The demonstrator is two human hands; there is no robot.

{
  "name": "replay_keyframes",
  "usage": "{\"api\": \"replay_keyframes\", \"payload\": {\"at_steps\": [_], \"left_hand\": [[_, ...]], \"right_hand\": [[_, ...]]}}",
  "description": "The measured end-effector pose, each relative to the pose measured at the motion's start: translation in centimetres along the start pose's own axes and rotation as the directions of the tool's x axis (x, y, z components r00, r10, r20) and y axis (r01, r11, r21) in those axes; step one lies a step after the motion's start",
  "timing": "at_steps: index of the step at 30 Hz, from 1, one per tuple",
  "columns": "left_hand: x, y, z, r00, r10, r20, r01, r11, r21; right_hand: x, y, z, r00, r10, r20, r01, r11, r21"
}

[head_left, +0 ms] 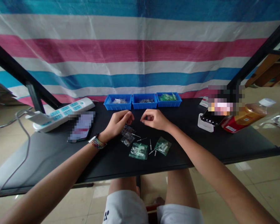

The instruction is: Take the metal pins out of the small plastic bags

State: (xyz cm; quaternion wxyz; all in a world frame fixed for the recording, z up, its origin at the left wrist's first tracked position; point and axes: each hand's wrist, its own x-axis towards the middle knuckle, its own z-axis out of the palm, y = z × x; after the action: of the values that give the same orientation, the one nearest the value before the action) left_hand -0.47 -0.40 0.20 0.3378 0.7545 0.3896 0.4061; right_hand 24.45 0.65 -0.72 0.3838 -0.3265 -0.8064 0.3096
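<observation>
My left hand (119,122) is curled closed just in front of the blue bins, thumb against the fingers. Facing it across a small gap, my right hand (155,119) has thumb and fingers pinched together. Whatever either hand holds, if anything, is hidden or too small to see. Under and beside my left hand lie clear plastic bags (128,139) with small contents. Several loose blind rivets (151,144) are scattered nearer to me. Two green-tinted bags, a left one (138,151) and a right one (163,146), contain pale pieces like the rivets.
Along the back stand a left blue bin (118,106) with clear bags, a middle one (144,105) with metal rivets and a right one (169,103) with green bags. A power strip (64,112) and phone (82,126) lie left; a stand-held phone (213,116) and bottle (246,115) are right.
</observation>
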Motion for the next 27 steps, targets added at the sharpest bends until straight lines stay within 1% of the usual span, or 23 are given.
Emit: {"api": "replay_keyframes", "payload": {"at_steps": [1,2,4,8,11,13,15,17,19,21,23,25,27], "left_hand": [[0.0,0.1,0.0,1.0,0.0,-0.004,0.0,1.0,0.0],[0.0,0.2,0.0,1.0,0.0,-0.008,0.0,1.0,0.001],[0.0,0.2,0.0,1.0,-0.001,-0.018,0.001,1.0,0.006],[0.0,0.2,0.0,1.0,-0.001,-0.02,0.001,1.0,0.014],[0.1,-0.1,0.0,1.0,-0.002,-0.016,0.002,1.0,0.017],[0.1,-0.3,0.0,1.0,-0.008,-0.012,0.008,1.0,0.019],[0.1,-0.4,0.0,1.0,-0.017,-0.008,0.018,1.0,0.021],[0.1,-0.5,0.0,1.0,-0.023,-0.003,0.023,0.999,0.024],[0.0,-0.4,0.0,1.0,-0.018,0.002,0.018,0.999,0.03],[0.0,-0.2,-0.1,1.0,-0.006,0.01,0.005,0.999,0.038],[0.1,0.0,-0.2,1.0,0.006,0.031,-0.008,0.999,0.043],[0.1,0.2,-0.3,0.998,0.013,0.065,-0.015,0.999,0.038],[0.1,0.2,-0.4,0.995,0.01,0.098,-0.012,1.0,0.024]], "right_hand": [[-0.3,-0.7,0.5,0.996,-0.024,0.083,0.024,1.0,0.003],[-0.6,-1.3,1.0,0.99,-0.043,0.134,0.044,0.999,-0.009],[-1.1,-2.2,2.0,0.982,-0.061,0.18,0.071,0.996,-0.049],[-1.2,-2.7,3.4,0.983,-0.034,0.18,0.059,0.989,-0.135],[-1.1,-2.8,3.9,0.978,0.005,0.209,0.038,0.979,-0.2],[-1.1,-2.8,3.9,0.972,0.013,0.235,0.039,0.976,-0.216],[-1.2,-2.9,3.8,0.972,0.02,0.235,0.034,0.974,-0.223],[-1.2,-3.0,3.6,0.977,0.014,0.213,0.036,0.973,-0.23],[-1.1,-3.0,3.4,0.986,-0.006,0.167,0.043,0.975,-0.218],[-0.9,-2.8,3.0,0.996,-0.01,0.089,0.023,0.989,-0.147],[-0.7,-2.5,2.6,0.999,0.041,-0.005,-0.041,0.999,0.014],[-0.4,-2.1,2.2,0.988,0.139,-0.073,-0.12,0.966,0.228],[-0.2,-1.6,2.0,0.965,0.239,-0.111,-0.179,0.904,0.388]]}}
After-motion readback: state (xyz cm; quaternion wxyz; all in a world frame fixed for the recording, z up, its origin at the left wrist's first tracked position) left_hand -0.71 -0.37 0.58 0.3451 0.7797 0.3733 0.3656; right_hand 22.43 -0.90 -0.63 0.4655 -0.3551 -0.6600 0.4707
